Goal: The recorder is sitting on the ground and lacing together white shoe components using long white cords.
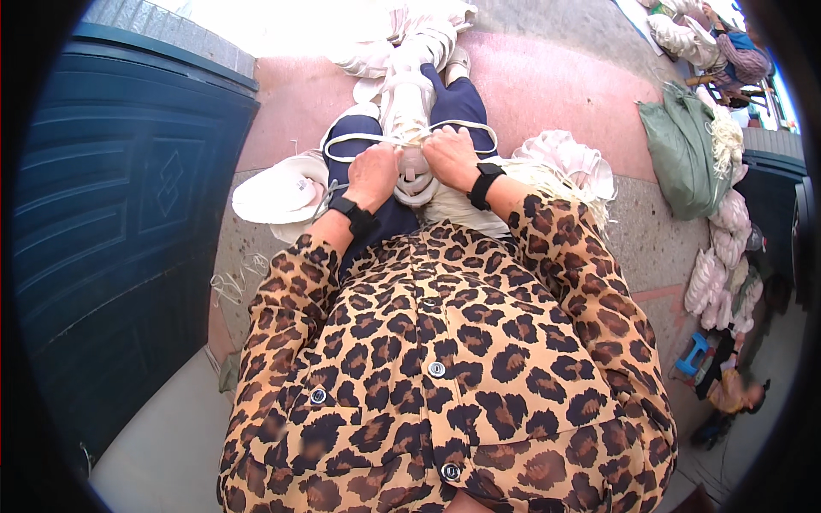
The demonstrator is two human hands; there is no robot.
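Observation:
A long bundle of white fabric point(405, 104) lies between my legs and stretches away from me. A white cord point(352, 139) crosses over it, with a loop standing out to either side. My left hand point(375, 173) is closed on the cord at the bundle's left. Opposite it, my right hand point(452, 157) also grips the cord, knuckles up, a short gap from the left. Rounded white folds point(414, 190) show below and between the hands. The fingertips and the cord's crossing are partly hidden.
A white rounded fabric piece point(275, 190) lies left of my leg. At my right are a pale fabric heap point(560, 160) and loose cords point(560, 190). A dark blue door point(128, 197) stands left. Farther right are a green sack point(680, 154), tied bundles point(710, 278) and other people.

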